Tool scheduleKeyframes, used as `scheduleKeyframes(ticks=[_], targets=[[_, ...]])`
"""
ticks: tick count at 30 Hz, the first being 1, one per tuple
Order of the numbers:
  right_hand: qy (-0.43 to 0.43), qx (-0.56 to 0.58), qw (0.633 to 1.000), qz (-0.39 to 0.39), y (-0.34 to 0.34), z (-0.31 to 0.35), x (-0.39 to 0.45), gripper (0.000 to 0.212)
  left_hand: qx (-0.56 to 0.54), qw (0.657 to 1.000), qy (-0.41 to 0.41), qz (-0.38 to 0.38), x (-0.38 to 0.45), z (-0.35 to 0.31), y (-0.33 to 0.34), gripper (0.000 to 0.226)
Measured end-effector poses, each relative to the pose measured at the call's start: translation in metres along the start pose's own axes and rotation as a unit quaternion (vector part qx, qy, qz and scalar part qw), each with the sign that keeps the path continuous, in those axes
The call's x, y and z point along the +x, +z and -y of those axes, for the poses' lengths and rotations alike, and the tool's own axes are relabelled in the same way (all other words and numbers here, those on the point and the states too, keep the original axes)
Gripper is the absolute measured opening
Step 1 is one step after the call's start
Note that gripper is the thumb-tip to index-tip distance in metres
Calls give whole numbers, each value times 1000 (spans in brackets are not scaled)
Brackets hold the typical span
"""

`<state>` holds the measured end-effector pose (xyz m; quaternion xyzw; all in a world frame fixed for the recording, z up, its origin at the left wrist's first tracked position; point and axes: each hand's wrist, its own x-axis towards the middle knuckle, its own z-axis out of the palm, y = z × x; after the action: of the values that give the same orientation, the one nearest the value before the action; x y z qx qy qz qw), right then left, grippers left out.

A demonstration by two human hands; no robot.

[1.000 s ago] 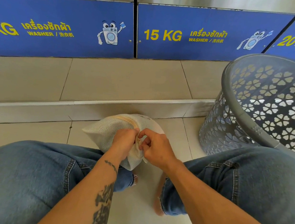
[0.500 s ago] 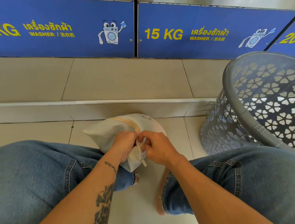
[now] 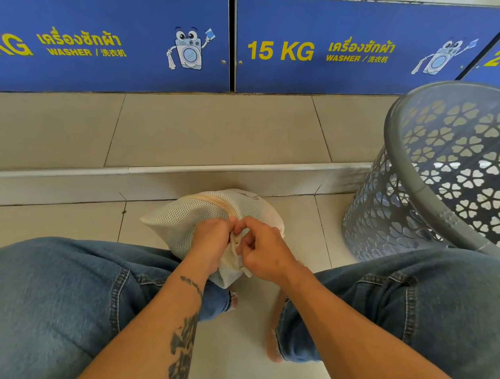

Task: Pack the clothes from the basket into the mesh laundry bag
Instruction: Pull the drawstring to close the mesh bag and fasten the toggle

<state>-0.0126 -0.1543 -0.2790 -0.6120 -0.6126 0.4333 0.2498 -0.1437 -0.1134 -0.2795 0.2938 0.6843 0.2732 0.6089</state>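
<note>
Both hands have barely shifted since the earlier frames; the view has tipped a touch and the bag's near corner has bunched tighter between the fingers.

Nearest, two knees in blue jeans (image 3: 64,288) frame the scene, forearms reaching out between them. Just beyond, the left hand (image 3: 211,240) and the right hand (image 3: 263,250) meet at the near end of the mesh laundry bag (image 3: 186,217), which sits stuffed and rounded on the tiled floor (image 3: 75,226). Each grip is pressed together in a pinch on that corner: the left one bunches mesh, the right one nips a small pale piece, probably the zip pull or its cover flap, though it is too small to tell.

A tan zip line (image 3: 215,200) curves over the top of the bag, running from the far left toward the hands. So the bag's bulk lies away and left of the pinch, and any last tug should come toward the body, right hand leading while the left braces.

Farther right, the grey basket (image 3: 400,159) leans tilted; what shows of its inside looks empty, so packing seems done and closing nearly so.
</note>
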Motion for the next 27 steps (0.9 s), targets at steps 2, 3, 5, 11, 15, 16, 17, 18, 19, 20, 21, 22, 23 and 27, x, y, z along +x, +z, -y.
scheduleKeyframes(ticks=[2,3,5,11,15,16,17,18,19,20,21,22,23,27], targets=[[-1,8,1000,9,0,0,0,34,-12,1000,-3,-1,2,1,0,22],[-2,12,1000,8,0,0,1,35,-15,1000,-4,-1,3,1,0,23],[-7,12,1000,-3,0,0,1,36,-21,1000,-7,1,3,0,0,24],[-13,10,1000,4,5,-3,-5,37,-25,999,-19,-9,4,5,-1,23],[-10,26,999,-17,11,-4,-9,35,-21,999,-26,1,6,5,-2,25],[-9,24,999,-32,12,-5,-9,33,-23,999,-31,7,7,4,-2,28],[-7,19,999,-48,13,-5,-9,31,-23,999,-37,10,8,3,-2,32],[-5,15,998,-63,15,-6,-9,29,-22,999,-41,10,8,3,-3,35],[-3,17,997,-78,16,-6,-10,27,-22,999,-43,9,9,2,-3,36],[-1,25,996,-90,18,-6,-10,25,-24,999,-44,7,9,2,-3,37],[1,33,995,-98,20,-6,-11,24,-28,999,-45,7,10,3,-3,36],[4,41,994,-102,21,-7,-12,22,-31,998,-46,7,11,3,-3,36],[6,46,994,-102,22,-7,-12,21,-34,998,-48,6,12,3,-3,36],[21,33,997,-72,21,-11,-12,26,-37,998,-51,-4,14,3,-5,33]])
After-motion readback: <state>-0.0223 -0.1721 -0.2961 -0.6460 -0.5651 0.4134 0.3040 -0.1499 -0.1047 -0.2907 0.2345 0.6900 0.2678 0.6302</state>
